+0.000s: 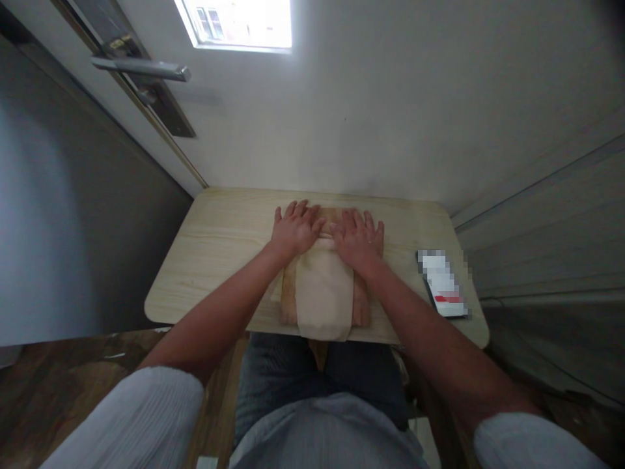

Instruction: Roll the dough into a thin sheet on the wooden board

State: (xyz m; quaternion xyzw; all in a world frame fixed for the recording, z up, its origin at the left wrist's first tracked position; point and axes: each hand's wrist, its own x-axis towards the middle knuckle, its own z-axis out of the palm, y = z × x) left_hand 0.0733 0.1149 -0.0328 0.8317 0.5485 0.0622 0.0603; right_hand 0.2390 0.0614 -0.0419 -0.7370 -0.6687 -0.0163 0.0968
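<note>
My left hand (pixel 295 233) lies flat with fingers spread over the far left corner of a brown board (pixel 289 296). On the far right corner rests my right hand (pixel 359 240), palm down, its fingers also spread. Between them, a smooth beige sheet (pixel 325 290) with rounded near corners covers the middle of the board and reaches past its near edge. Whether the sheet is dough or cloth, I cannot tell. Its far end looks folded or rolled near my thumbs. Whatever lies beneath my palms is hidden.
The board lies on a small pale wooden table (pixel 205 260) with rounded corners. A phone (pixel 444 283) with a lit, blurred screen is at the table's right side. Behind stands a white door (pixel 381 124) with a metal handle (pixel 141 68) and a bright window pane (pixel 244 23).
</note>
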